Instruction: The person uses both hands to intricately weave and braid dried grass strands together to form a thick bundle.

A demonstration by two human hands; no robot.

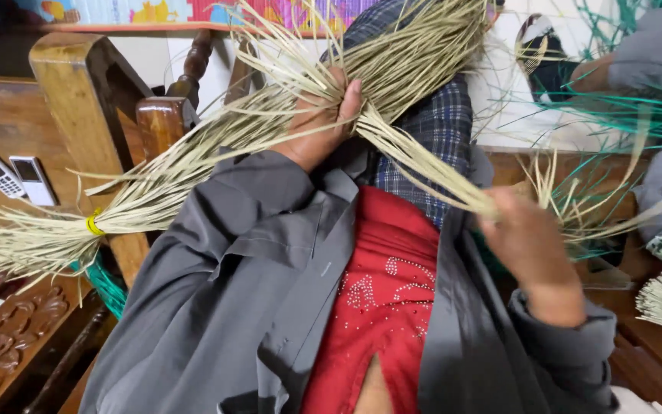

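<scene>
Straw strands [415, 165], pale and flat like dried palm leaf, run between the person's two hands above the lap. The left hand [319, 123] is clenched around the gathered part of the bundle, thumb pressed over the top, at the point where the strands fan out. From that grip one fan spreads up and away toward the top edge of the view; a long sheaf [162, 188] runs down to the left, its long axis slanting from the hand to a yellow band [94, 223] that ties it, beyond which the loose ends splay over the wooden furniture. The right hand [526, 238], lower and to the right, is blurred; it seems closed on a thinner hank drawn out of the bundle, though how its fingers lie cannot be told. That hank stretches taut on a diagonal from the left hand down to the right, so the left hand sits nearer the bulk of the straw and the right at the drawn-out end.

Below the hands lie a grey jacket [247, 284], a red top with small beads [381, 307] and a dark checked cloth [442, 126]. To the left, two small phones [11, 176] rest on a wooden surface beside a chair back [78, 92]. Green strands [622, 115] lie at the right, near another person's grey sleeve [653, 46]. No container shows.
</scene>
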